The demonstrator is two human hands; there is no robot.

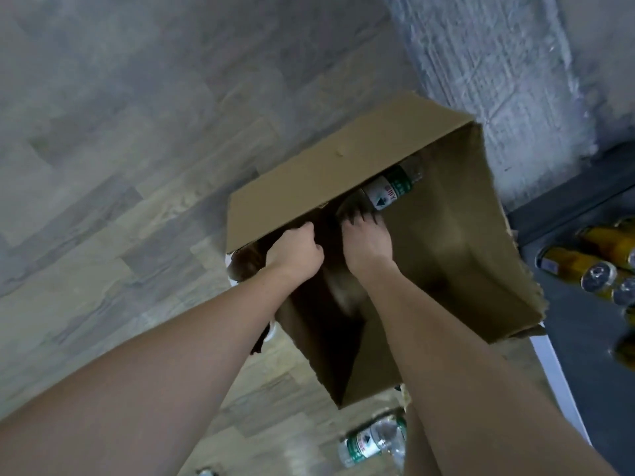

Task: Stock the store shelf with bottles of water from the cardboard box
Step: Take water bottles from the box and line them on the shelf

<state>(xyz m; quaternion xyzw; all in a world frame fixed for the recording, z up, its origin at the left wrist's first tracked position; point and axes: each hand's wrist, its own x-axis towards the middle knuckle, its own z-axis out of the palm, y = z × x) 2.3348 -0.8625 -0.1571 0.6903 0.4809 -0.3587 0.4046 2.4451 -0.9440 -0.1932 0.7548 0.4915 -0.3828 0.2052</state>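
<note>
An open cardboard box [457, 242] stands on the floor with its near flap [326, 173] raised. Inside it lies a water bottle [391, 188] with a white and green label. My right hand [366, 243] reaches into the box, and its fingers curl over the near end of that bottle. My left hand [295, 252] is in the box's dark left part, just under the flap edge. Its fingers are curled, and whatever they hold is hidden. Another water bottle [372, 441] lies on the floor in front of the box.
The floor [120, 166] is grey-brown wood planks. At the right edge is a dark shelf [584, 324] carrying yellow bottles [570, 266] with silver tops. A rough grey wall [498, 63] rises behind the box.
</note>
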